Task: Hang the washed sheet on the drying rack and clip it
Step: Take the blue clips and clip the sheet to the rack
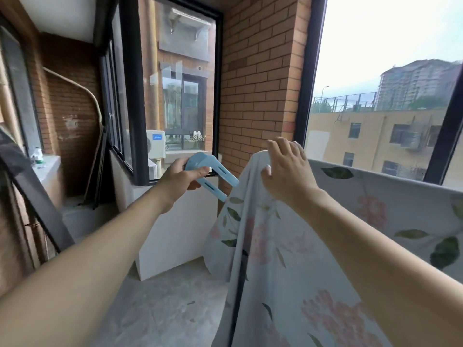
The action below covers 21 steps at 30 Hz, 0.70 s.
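Sheet (288,246): white, printed with pink flowers and green leaves, already draped over the rack, whose rail is hidden beneath the cloth; it hangs down on the near side and runs along the top edge toward the right window (375,83). Right hand (288,171): resting on the sheet's peaked left end, fingers (274,149) curled over the top and pinching the fold, apparently to keep that end steady on the rail for clipping. Clip (210,175): large, pale blue, jaws wide apart and aimed at the sheet, tips just beside the cloth but not yet on it. Left hand (180,181): grips the clip's handles, fingers and thumb squeezed round them, which holds the jaws apart. Clipping step judged not yet done. Surroundings: brick wall (255,71), black-framed window (175,83), white cabinet (175,234), concrete floor (162,309).
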Each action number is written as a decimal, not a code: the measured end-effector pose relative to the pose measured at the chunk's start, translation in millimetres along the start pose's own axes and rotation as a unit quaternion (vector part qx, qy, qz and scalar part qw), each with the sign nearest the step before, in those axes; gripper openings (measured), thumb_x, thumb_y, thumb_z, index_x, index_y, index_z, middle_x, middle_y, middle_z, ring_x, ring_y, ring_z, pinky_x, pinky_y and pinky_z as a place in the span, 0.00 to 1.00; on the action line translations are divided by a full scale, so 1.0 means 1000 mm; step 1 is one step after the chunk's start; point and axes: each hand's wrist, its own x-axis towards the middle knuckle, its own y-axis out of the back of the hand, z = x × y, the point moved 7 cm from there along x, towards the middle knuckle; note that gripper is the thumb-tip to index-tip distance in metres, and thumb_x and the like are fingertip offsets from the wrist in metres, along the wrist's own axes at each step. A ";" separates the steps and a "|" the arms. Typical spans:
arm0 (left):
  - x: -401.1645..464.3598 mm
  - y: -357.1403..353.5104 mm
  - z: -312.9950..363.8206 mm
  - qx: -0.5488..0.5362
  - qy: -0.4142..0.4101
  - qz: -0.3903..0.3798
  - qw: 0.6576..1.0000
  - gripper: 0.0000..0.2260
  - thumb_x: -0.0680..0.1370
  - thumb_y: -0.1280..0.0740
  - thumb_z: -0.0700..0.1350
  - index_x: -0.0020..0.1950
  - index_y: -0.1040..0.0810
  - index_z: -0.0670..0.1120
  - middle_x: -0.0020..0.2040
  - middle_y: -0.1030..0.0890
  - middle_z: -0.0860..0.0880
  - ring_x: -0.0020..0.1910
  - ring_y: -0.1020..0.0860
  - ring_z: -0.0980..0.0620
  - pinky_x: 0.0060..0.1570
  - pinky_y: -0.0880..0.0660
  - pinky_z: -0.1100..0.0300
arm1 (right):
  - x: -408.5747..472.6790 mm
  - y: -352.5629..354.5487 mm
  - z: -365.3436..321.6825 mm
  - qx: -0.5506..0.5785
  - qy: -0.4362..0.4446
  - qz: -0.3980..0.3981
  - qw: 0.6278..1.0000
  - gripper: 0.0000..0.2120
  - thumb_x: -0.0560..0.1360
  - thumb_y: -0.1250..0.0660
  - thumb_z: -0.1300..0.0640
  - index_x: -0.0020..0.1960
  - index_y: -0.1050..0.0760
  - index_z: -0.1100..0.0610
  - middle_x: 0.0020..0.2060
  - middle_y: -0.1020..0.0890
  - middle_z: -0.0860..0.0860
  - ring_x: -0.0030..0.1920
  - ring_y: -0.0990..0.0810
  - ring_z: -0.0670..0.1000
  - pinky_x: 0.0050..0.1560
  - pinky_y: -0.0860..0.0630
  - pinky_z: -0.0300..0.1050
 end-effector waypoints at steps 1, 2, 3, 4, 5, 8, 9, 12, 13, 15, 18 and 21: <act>0.013 0.003 0.001 -0.006 -0.007 -0.003 1.000 0.29 0.70 0.27 0.58 0.66 0.28 0.47 0.55 0.23 0.44 0.55 0.22 0.44 0.58 0.22 0.50 | 0.012 -0.002 0.003 -0.015 -0.004 0.009 1.000 0.22 0.72 0.37 0.56 0.65 0.32 0.57 0.62 0.28 0.55 0.63 0.31 0.58 0.71 0.39 0.52; 0.024 0.007 0.002 -0.010 -0.012 -0.003 1.000 0.31 0.68 0.26 0.60 0.66 0.27 0.47 0.55 0.23 0.45 0.55 0.22 0.44 0.59 0.23 0.50 | 0.022 -0.004 0.007 -0.026 -0.012 0.018 0.999 0.21 0.72 0.37 0.56 0.64 0.32 0.57 0.61 0.28 0.55 0.62 0.30 0.58 0.70 0.38 0.52; 0.040 0.009 0.002 -0.016 -0.018 -0.006 1.000 0.34 0.65 0.26 0.63 0.66 0.26 0.48 0.54 0.22 0.45 0.56 0.22 0.44 0.61 0.24 0.48 | 0.033 -0.007 0.012 -0.035 -0.025 0.025 0.999 0.21 0.72 0.37 0.55 0.64 0.32 0.58 0.61 0.28 0.55 0.62 0.30 0.58 0.70 0.37 0.53; 0.056 0.011 0.000 -0.020 -0.019 -0.008 1.000 0.35 0.64 0.26 0.64 0.66 0.25 0.49 0.54 0.22 0.46 0.57 0.23 0.44 0.64 0.26 0.45 | 0.042 -0.012 0.017 -0.045 -0.041 0.028 0.998 0.20 0.73 0.38 0.55 0.64 0.32 0.58 0.61 0.28 0.55 0.61 0.30 0.58 0.69 0.37 0.53; 0.069 0.010 0.000 -0.023 -0.021 -0.012 0.999 0.34 0.64 0.26 0.64 0.66 0.25 0.50 0.54 0.22 0.47 0.58 0.24 0.44 0.67 0.29 0.43 | 0.048 -0.018 0.021 -0.056 -0.054 0.021 0.997 0.19 0.73 0.38 0.54 0.63 0.31 0.58 0.61 0.28 0.55 0.61 0.29 0.59 0.68 0.36 0.54; 0.104 0.001 -0.002 -0.052 -0.032 -0.040 0.997 0.27 0.73 0.29 0.58 0.68 0.28 0.48 0.53 0.23 0.48 0.59 0.23 0.44 0.68 0.29 0.44 | 0.059 -0.039 0.033 -0.094 -0.092 -0.018 0.991 0.18 0.74 0.41 0.53 0.62 0.31 0.58 0.58 0.26 0.56 0.57 0.26 0.59 0.60 0.30 0.53; 0.115 -0.004 -0.002 -0.063 -0.036 -0.045 0.996 0.24 0.76 0.30 0.55 0.69 0.28 0.48 0.53 0.23 0.48 0.59 0.23 0.43 0.67 0.28 0.46 | 0.061 -0.046 0.039 -0.101 -0.115 -0.036 0.988 0.18 0.74 0.41 0.54 0.62 0.31 0.59 0.57 0.26 0.56 0.56 0.26 0.59 0.56 0.30 0.53; 0.140 -0.020 -0.008 -0.120 -0.036 -0.078 0.989 0.21 0.79 0.32 0.50 0.69 0.28 0.46 0.54 0.23 0.47 0.59 0.22 0.44 0.58 0.23 0.52 | 0.061 -0.058 0.049 -0.130 -0.167 -0.072 0.975 0.15 0.76 0.43 0.54 0.60 0.30 0.60 0.54 0.24 0.57 0.52 0.25 0.59 0.49 0.30 0.51; 0.148 -0.025 -0.012 -0.134 -0.035 -0.094 0.986 0.21 0.79 0.32 0.50 0.70 0.28 0.46 0.55 0.23 0.47 0.59 0.23 0.44 0.55 0.23 0.53 | 0.061 -0.062 0.049 -0.149 -0.174 -0.075 0.970 0.14 0.77 0.44 0.53 0.58 0.29 0.59 0.51 0.23 0.57 0.49 0.24 0.58 0.46 0.31 0.49; 0.165 -0.033 -0.016 -0.149 -0.040 -0.128 0.980 0.22 0.79 0.32 0.51 0.71 0.28 0.47 0.55 0.24 0.47 0.60 0.24 0.45 0.53 0.23 0.53 | 0.063 -0.068 0.049 -0.196 -0.183 -0.072 0.961 0.14 0.78 0.46 0.51 0.53 0.28 0.59 0.45 0.22 0.55 0.43 0.25 0.56 0.41 0.34 0.47; 0.188 -0.042 -0.012 -0.185 -0.053 -0.172 0.966 0.21 0.79 0.32 0.50 0.71 0.28 0.48 0.55 0.24 0.47 0.59 0.23 0.45 0.57 0.24 0.50 | 0.064 -0.067 0.050 -0.213 -0.217 -0.073 0.950 0.16 0.80 0.48 0.51 0.42 0.28 0.57 0.34 0.25 0.52 0.36 0.27 0.54 0.36 0.35 0.44; 0.211 -0.054 -0.006 -0.183 -0.062 -0.239 0.952 0.22 0.78 0.32 0.52 0.71 0.28 0.49 0.52 0.22 0.49 0.57 0.23 0.47 0.64 0.29 0.46 | 0.067 -0.069 0.052 -0.236 -0.254 -0.071 0.935 0.20 0.81 0.50 0.49 0.39 0.28 0.56 0.33 0.24 0.52 0.35 0.25 0.54 0.38 0.32 0.45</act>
